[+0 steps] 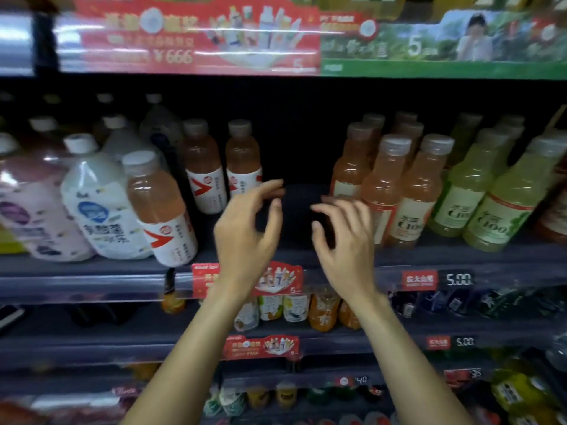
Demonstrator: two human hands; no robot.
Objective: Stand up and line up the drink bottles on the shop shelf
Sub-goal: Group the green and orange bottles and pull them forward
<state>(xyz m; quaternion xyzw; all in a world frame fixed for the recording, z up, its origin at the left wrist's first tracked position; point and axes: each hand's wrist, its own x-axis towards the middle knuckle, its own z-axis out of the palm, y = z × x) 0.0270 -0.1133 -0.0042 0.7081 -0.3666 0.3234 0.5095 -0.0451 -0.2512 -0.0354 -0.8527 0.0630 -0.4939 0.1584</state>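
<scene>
Bottles on the shelf stood mostly upright, but one orange bottle leaned at the front edge, left of both empty, loosely open hands, left hand and right hand, so a careless brush could have tipped it off.

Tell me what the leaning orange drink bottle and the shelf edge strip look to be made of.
Leaning orange drink bottle: likely clear glossy plastic, since the liquid shows through; matte pale cap, white printed wrap label. Shelf edge strip: apparently clear glossy plastic over a grey rail, catching reflections; blur leaves it uncertain.
</scene>
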